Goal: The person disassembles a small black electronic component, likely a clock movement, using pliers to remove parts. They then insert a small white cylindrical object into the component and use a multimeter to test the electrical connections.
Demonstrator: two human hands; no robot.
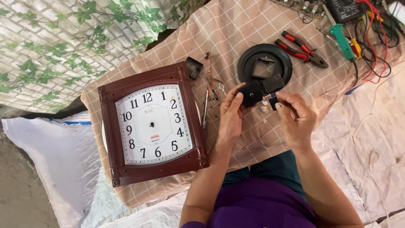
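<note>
Black clock module, two hands — one clock

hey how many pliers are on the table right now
1. The red-handled pliers lie on the checked cloth at upper right, beside the round black plate. More may hide among the wires at the edge.

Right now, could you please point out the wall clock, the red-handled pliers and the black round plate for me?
wall clock (152,123): head view, on the white dial.
red-handled pliers (300,47): head view, on a handle.
black round plate (245,63): head view, on its left rim.
</note>
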